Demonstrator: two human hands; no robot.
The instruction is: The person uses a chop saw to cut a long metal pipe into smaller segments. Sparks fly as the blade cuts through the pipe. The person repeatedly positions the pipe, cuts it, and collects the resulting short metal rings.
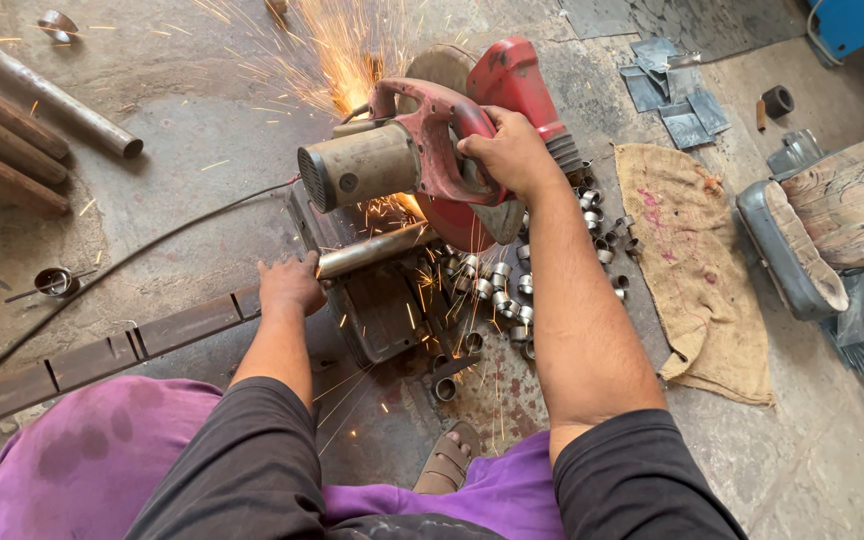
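A red chop saw (432, 140) with a tan motor housing stands on the floor in front of me, throwing orange sparks (342, 50) away and down. My right hand (512, 150) is shut on the saw's red handle. My left hand (290, 283) grips a steel pipe (377, 248) that lies across the saw's base under the blade. Several short cut pipe rings (497, 285) are piled to the right of the base.
A burlap sack (697, 270) lies to the right. A long steel channel (102, 350) runs left from the saw. Pipes (42, 100) lie at upper left, metal sheet scraps (672, 95) at upper right. A power cable (152, 245) crosses the floor. My sandalled foot (449, 460) is near the base.
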